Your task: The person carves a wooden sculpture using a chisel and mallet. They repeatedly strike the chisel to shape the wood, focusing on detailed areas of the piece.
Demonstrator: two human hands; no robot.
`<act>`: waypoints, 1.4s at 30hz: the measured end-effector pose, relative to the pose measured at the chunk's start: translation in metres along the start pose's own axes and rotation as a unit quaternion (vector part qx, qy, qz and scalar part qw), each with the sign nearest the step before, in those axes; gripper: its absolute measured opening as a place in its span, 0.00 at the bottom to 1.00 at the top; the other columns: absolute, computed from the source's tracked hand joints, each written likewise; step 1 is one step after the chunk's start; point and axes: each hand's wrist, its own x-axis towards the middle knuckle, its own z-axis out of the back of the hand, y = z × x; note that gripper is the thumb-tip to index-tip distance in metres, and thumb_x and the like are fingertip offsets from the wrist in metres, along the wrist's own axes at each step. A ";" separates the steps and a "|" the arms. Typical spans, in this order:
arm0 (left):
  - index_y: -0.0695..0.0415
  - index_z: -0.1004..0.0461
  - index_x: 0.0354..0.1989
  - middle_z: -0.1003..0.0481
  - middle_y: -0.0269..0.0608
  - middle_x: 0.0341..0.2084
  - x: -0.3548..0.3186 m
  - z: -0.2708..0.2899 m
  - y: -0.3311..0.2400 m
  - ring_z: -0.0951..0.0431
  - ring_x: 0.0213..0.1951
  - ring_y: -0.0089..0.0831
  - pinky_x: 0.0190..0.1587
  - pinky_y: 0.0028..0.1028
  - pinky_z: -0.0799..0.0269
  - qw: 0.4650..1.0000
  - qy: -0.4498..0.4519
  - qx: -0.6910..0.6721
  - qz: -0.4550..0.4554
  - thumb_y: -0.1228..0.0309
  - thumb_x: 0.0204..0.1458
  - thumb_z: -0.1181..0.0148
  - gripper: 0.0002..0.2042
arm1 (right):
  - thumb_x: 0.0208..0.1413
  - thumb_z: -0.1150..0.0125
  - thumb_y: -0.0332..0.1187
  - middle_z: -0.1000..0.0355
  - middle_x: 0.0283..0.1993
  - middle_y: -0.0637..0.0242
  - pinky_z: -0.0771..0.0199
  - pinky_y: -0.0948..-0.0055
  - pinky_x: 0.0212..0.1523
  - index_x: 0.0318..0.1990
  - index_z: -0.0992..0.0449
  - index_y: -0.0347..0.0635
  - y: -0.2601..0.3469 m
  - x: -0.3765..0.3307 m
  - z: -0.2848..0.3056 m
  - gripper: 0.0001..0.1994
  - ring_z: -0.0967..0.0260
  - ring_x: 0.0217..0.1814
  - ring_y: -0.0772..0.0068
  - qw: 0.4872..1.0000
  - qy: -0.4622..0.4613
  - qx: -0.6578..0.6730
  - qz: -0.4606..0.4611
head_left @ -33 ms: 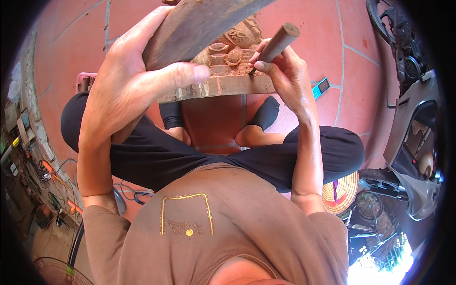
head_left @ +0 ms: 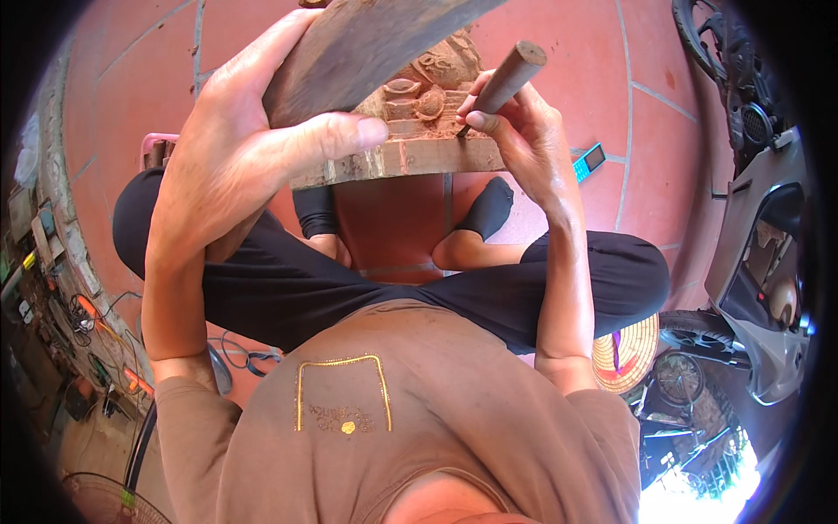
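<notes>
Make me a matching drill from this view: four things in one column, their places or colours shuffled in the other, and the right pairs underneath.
Things:
1. Dark wooden block
2. Round-handled tool
3. Phone
4. Hat

Places and colours:
A. Turquoise, lying on the red tiles
B. In the right hand, tip at the carved wood
C. Woven and straw-coloured
D. Held in the left hand

Right pairs: 1-D, 2-B, 3-A, 4-C

L fingers [head_left: 262, 54] gripping wide, thumb [head_left: 323, 138] extd | R fingers [head_left: 489, 125] pinched | both arms [head_left: 567, 297] bent
</notes>
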 end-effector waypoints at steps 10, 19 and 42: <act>0.65 0.32 0.60 0.21 0.43 0.41 0.006 0.008 0.015 0.22 0.42 0.28 0.49 0.29 0.26 0.940 0.102 0.254 -0.202 0.71 0.46 0.27 0.31 | 0.61 0.37 0.23 0.23 0.38 0.62 0.24 0.71 0.47 0.50 0.28 0.36 -0.009 0.001 -0.007 0.12 0.24 0.43 0.72 0.991 -0.030 -0.128 0.029; 0.63 0.32 0.61 0.21 0.47 0.41 -0.001 0.004 0.001 0.21 0.44 0.26 0.49 0.30 0.26 0.971 -0.037 0.070 -0.227 0.74 0.48 0.28 0.30 | 0.62 0.39 0.21 0.23 0.40 0.67 0.24 0.72 0.49 0.53 0.29 0.36 -0.004 -0.002 -0.011 0.13 0.25 0.46 0.77 0.992 -0.032 -0.113 0.052; 0.62 0.31 0.56 0.24 0.32 0.32 -0.003 0.021 -0.006 0.24 0.32 0.29 0.41 0.32 0.26 0.937 0.078 0.268 -0.209 0.67 0.50 0.29 0.27 | 0.61 0.39 0.23 0.20 0.38 0.57 0.24 0.67 0.45 0.52 0.30 0.37 -0.011 0.007 -0.011 0.13 0.22 0.40 0.70 0.977 -0.050 -0.184 0.099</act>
